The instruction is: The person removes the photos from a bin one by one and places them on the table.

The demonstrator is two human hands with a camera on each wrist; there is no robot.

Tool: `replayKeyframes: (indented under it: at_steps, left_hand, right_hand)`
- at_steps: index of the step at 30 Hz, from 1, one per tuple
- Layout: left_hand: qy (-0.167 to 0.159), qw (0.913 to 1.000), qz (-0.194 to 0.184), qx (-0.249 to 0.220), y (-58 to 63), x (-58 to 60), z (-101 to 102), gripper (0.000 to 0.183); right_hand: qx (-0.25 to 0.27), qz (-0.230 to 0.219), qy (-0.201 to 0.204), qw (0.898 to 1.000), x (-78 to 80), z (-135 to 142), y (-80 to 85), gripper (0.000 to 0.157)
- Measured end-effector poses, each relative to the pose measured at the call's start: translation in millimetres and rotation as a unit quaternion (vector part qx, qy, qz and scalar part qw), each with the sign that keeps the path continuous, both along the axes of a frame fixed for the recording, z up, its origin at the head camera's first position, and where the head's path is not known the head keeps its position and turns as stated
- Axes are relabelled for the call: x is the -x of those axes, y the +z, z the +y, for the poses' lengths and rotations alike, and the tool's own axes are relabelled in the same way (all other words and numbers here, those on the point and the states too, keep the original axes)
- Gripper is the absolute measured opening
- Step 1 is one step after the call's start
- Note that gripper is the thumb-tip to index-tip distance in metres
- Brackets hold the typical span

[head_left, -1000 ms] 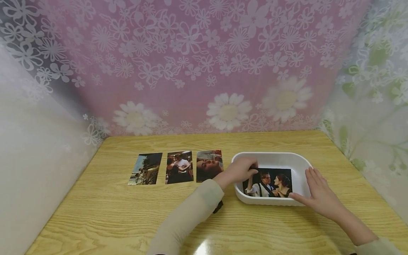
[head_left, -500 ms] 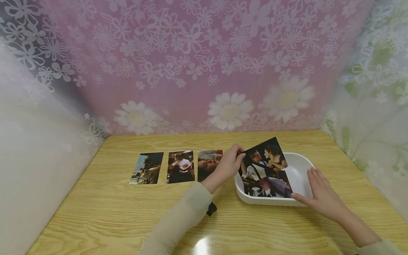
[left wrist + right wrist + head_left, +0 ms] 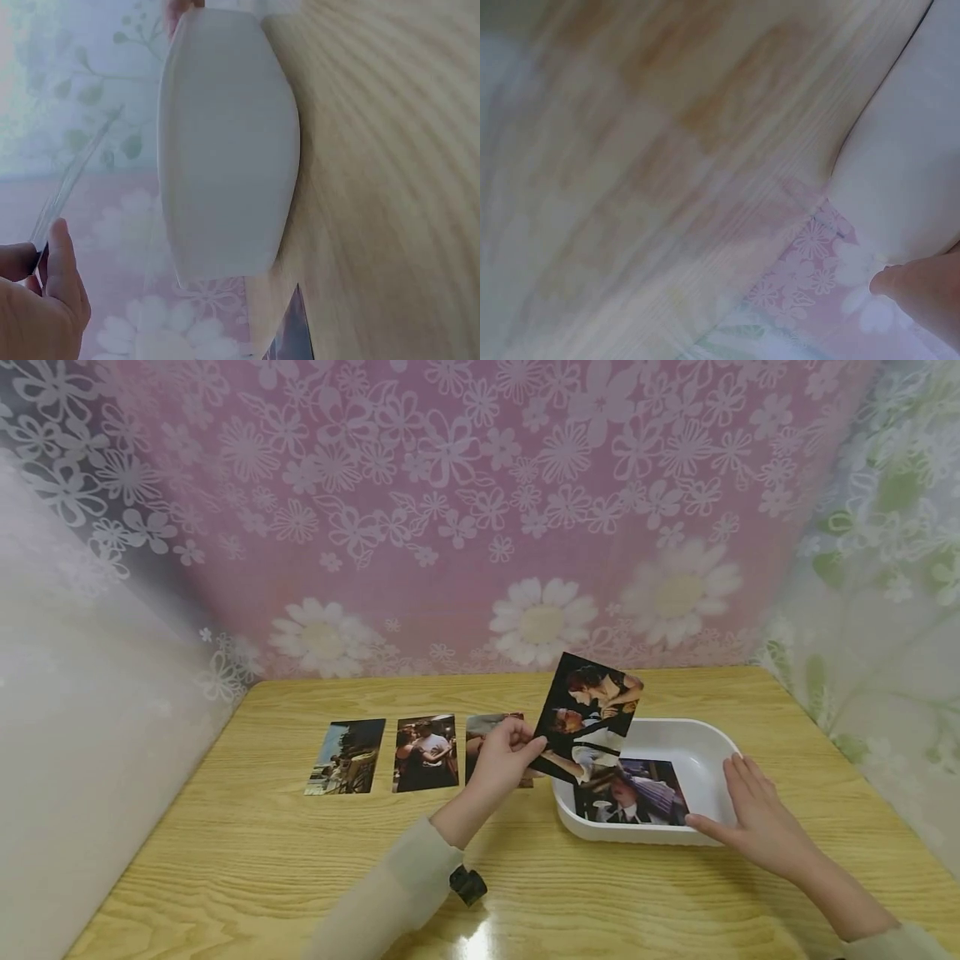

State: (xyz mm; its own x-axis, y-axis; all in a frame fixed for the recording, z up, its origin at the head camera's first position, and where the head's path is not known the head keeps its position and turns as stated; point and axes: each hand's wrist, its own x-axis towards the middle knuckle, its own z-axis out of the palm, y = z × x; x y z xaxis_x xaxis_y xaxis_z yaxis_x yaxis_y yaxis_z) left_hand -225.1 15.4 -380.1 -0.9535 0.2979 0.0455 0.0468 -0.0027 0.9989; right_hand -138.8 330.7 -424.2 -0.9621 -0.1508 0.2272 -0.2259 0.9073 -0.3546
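My left hand [image 3: 504, 760] pinches a photo [image 3: 596, 702] by its lower left edge between thumb and fingers. This photo shows a couple on a dark ground; it is raised and tilted over the left part of a white oval tray [image 3: 705, 728]. In the left wrist view the photo appears nearly edge-on. Another photo [image 3: 645, 793], with purple cloth in it, lies in the tray, partly covered by the raised one. My right hand [image 3: 761, 818] rests on the tray's right end, fingers extended at the side rim and thumb on the front rim.
Three photos lie in a row left of the tray: a left one [image 3: 347, 758], a middle one [image 3: 425, 753], and a right one [image 3: 480, 735] partly behind my left hand. A floral backdrop [image 3: 420, 527] stands behind the wooden table [image 3: 262, 860].
My left hand has lifted the top photo out of the tray, drawn it left and turned it, uncovering the photo beneath. My right hand has stayed at the rim.
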Motion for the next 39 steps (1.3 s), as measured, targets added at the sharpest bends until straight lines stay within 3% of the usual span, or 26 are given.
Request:
replayKeyframes:
  at_steps: [6, 12, 21, 29, 39]
  left_hand:
    - [-0.003, 0.9973, -0.052, -0.051, -2.2, -18.2, -25, 0.010]
    - [0.005, 0.9972, -0.057, -0.047, -9.2, -38.2, -55, 0.015]
    - [0.008, 0.9945, -0.094, -0.044, -24.9, -66.7, -87, 0.017]
    - [-0.011, 0.9934, -0.115, -0.004, -38.4, -77.2, -102, 0.035]
    - [-0.014, 0.9949, -0.088, 0.046, -49.4, -78.4, -101, 0.012]
  right_hand:
    - [0.001, 0.004, 0.001, 1.000, -0.5, 0, 0.0, 0.098]
    - [-0.006, 0.007, 0.004, 1.000, -0.6, 1, -0.4, 0.098]
    - [-0.012, 0.007, 0.010, 1.000, 0.6, 2, -0.6, 0.098]
    - [-0.007, 0.006, 0.006, 1.000, 0.3, 2, -0.6, 0.098]
    - [-0.005, -0.001, 0.007, 1.000, -0.1, 1, 0.6, 0.098]
